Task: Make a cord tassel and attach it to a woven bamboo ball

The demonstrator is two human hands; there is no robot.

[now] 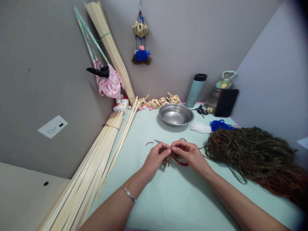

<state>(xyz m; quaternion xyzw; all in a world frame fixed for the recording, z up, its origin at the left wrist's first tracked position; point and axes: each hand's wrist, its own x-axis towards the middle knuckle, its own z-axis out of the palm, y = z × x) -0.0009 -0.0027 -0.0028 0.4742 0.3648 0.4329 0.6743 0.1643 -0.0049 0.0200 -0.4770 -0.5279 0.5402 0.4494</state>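
Over a pale green tabletop (161, 205), bare L hand (154, 160) pinches a small bundle of brown & rust-red cord strands (167, 161) btwn thumb & fingers; bare R hand (190, 154) pinches at its top (exact grip too small to tell). Bundle's in front of a round silver metal bowl (175, 123), w/ red-handled metal scissors (184, 164) just under the hands. Long axis runs approx. toward the camera, loose ends pointing that way. Prob. midway: strands gathered, ends uneven, no finished tie visible.

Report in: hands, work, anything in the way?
Left hand gripping brown yarn, right hand pinching beside it. Yarn ends loose. Scissors close by, partly hidden, possibly in the way.
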